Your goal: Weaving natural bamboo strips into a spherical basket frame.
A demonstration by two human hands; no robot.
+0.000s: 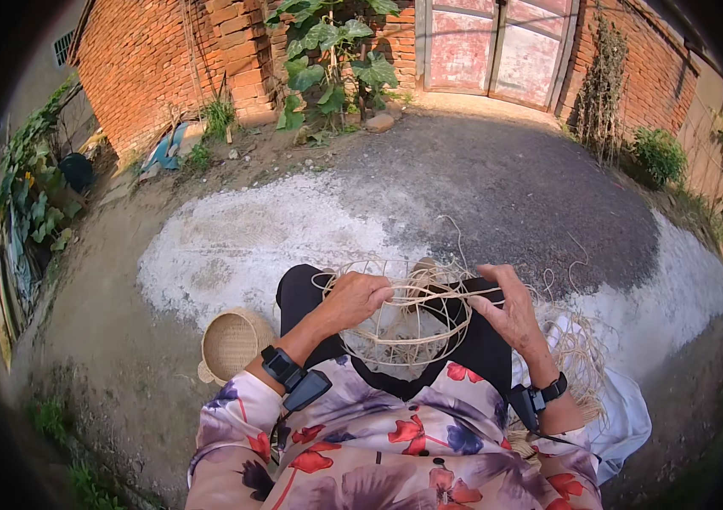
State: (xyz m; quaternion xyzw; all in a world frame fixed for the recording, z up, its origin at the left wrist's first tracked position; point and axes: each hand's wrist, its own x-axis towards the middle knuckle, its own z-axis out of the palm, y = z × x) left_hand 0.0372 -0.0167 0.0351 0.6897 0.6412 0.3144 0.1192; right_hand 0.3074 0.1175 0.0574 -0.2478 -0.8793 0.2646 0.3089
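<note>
Over my lap sits an open frame of pale cane strands (417, 342), bent into a rounded basket shape with wide gaps. My left hand (356, 297) is closed on the frame's far left rim, its fingers pinching the strands there. On the other side my right hand (504, 308) grips cane strands between thumb and fingers, with the index finger raised above. Several strands run taut between the two hands. Loose ends curl up and away beyond the frame. Just what lies under the left fingertips is hidden.
A finished woven basket (234, 344) rests on the ground to my left. At my right, a heap of loose cane strands (578, 365) lies on a white sack (625, 425). Farther off are leafy plants (327, 68), brick walls and a faded red double door (497, 47).
</note>
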